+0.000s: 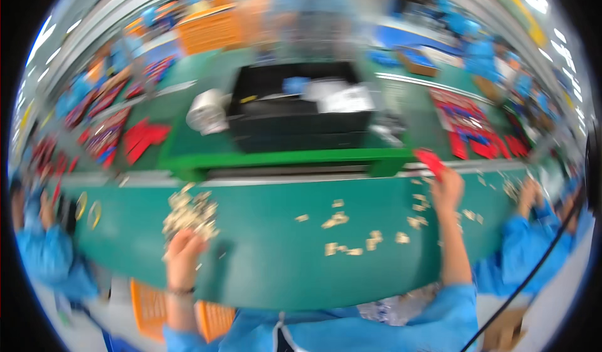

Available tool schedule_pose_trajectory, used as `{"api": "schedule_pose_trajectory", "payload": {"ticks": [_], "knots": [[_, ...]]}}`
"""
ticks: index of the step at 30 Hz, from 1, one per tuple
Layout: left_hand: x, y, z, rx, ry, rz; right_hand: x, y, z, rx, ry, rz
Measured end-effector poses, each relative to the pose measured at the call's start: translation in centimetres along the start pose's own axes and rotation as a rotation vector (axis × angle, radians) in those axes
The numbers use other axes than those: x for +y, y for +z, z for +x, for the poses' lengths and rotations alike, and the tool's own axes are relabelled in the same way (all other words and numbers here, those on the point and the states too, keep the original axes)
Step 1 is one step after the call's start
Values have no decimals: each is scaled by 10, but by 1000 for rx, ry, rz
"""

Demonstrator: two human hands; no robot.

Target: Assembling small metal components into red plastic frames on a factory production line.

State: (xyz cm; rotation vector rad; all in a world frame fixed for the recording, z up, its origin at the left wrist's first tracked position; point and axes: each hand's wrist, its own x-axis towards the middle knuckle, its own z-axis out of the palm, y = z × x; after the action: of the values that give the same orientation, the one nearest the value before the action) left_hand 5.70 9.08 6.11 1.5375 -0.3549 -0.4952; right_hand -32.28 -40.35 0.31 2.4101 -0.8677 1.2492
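Note:
My left hand (183, 249) is closed in a pinch at the near edge of a heap of small cream-coloured pieces (191, 211). Whatever its fingers hold is too small and blurred to make out. Out to the right, my right hand (447, 192) grips a flat red piece (429, 162), raised near the far edge of the green table (263, 258). Loose cream pieces (338, 219) lie scattered across the table between my hands, several of them close to my right forearm.
Behind the table stands a black bin (298, 129) with papers inside, on a green shelf. A white roll (208, 112) sits left of it. Red parts (144, 137) lie on both sides. An orange crate (147, 308) is below. Co-workers in blue (527, 245) flank me.

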Motion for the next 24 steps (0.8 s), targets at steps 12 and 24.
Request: {"api": "schedule_pose_trajectory", "payload": {"ticks": [12, 24], "knots": [[-16, 66, 1, -352, 101, -87, -66, 0, 30, 288, 288, 203], [-54, 95, 17, -246, 43, -143, 72, 74, 10, -145, 378, -363]]}}
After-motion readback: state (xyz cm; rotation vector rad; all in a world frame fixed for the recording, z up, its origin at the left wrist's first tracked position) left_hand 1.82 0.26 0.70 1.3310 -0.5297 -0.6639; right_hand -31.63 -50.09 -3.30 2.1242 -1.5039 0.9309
